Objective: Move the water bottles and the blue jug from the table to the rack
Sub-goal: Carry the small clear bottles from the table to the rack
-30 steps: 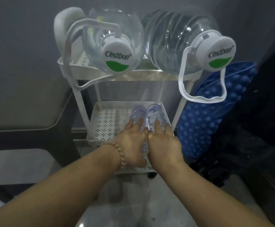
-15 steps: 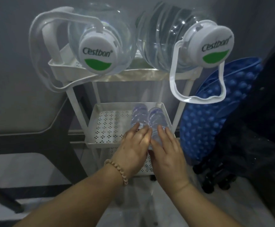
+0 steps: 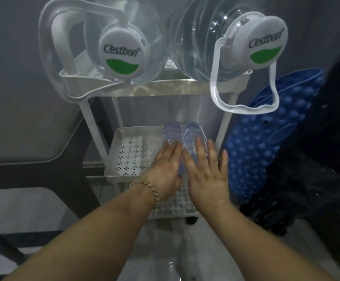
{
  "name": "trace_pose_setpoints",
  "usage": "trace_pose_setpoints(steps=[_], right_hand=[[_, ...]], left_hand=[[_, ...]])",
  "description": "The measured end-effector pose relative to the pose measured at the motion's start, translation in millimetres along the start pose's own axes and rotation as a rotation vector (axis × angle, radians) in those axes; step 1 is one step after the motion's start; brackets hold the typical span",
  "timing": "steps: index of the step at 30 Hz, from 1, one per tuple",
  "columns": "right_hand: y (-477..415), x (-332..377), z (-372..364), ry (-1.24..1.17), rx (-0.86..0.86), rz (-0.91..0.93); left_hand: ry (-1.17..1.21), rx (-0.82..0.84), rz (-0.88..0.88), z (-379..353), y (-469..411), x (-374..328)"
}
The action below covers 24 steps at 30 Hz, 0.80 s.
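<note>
Two small clear water bottles lie side by side on the middle shelf (image 3: 132, 151) of a white rack; the left bottle (image 3: 172, 132) and the right bottle (image 3: 191, 134) point away from me. My left hand (image 3: 165, 171) rests flat on the left bottle, fingers together. Over the right bottle lies my right hand (image 3: 207, 175) with its fingers spread. Neither hand is closed around a bottle. Two large clear jugs with white Cestbon caps, one at the left (image 3: 122, 51) and one at the right (image 3: 215, 41), lie on the top shelf (image 3: 165, 86).
A blue bumpy mat (image 3: 270, 138) leans against the rack's right side, with dark bags (image 3: 317, 189) beyond it. The right jug's white handle loop (image 3: 244, 106) hangs below the top shelf. A dark frame (image 3: 43, 169) stands left of the rack. A lower perforated shelf (image 3: 177, 205) lies under my wrists.
Both hands have slid back toward me along the bottles and flattened, the right hand's fingers spreading. The bottles stay on the middle shelf. The camera has moved closer.
</note>
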State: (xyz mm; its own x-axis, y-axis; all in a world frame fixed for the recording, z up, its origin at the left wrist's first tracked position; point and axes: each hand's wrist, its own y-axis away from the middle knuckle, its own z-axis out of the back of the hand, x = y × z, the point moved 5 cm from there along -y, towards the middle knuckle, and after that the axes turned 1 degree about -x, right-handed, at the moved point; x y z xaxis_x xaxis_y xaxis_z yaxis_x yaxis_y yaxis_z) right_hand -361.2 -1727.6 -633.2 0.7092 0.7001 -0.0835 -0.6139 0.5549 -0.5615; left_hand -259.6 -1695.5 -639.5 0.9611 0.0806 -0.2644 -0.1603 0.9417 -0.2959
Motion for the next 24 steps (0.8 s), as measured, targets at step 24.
trace_pose_setpoints(steps=[24], right_hand=[[25.7,13.4,23.8,0.012,0.105,-0.006]], left_hand=[[-0.086,-0.002,0.086,16.2,37.2,-23.5]])
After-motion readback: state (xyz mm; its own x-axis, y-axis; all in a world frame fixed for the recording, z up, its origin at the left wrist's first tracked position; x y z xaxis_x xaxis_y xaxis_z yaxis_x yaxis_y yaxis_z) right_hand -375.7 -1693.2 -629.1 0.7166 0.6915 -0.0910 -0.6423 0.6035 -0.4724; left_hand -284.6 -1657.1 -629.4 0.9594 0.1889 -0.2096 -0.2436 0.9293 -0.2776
